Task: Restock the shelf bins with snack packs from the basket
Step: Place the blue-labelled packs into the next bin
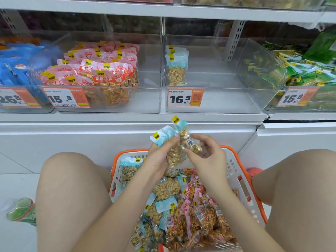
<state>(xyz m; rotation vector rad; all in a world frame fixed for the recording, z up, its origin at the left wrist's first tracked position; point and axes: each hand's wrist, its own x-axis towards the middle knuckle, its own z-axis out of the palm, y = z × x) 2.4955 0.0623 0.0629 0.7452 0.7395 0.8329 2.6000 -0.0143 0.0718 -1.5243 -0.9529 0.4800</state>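
My left hand grips a light-blue peanut pack above the basket. My right hand pinches a second light-blue pack, tilted, right beside the first. Both hands hover over the orange-and-white basket, which holds several blue and pink-red snack packs. The clear bin with the 16.5 price tag holds a few light-blue packs standing at its left side. The bin to its left is stocked with pink-red packs.
Blue packs fill the far-left bin and green packs the right one. My bare knees flank the basket. A green packet lies on the floor at the left. A white shelf ledge runs below the bins.
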